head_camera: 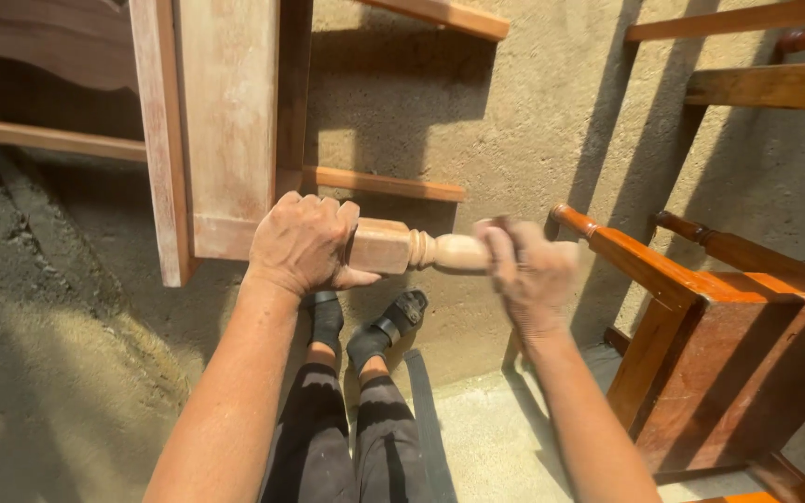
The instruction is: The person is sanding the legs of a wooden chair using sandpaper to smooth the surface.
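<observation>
A pale, unfinished piece of wooden furniture [225, 121] lies tipped over in front of me, its turned leg [421, 250] pointing to the right. My left hand [302, 244] is wrapped around the square top part of that leg. My right hand [528, 270] is closed around the rounded end of the leg and is blurred by motion. Something small seems pressed under its fingers, but I cannot tell what. Below the hands are my legs in black trousers and my feet in dark sandals [393, 321].
A varnished orange-brown wooden piece [729, 345] with turned legs lies tipped at the right. More wooden rails [766, 84] show at the top right and a thin slat [384, 184] behind the leg. The ground is rough concrete [533, 121] with strong shadows.
</observation>
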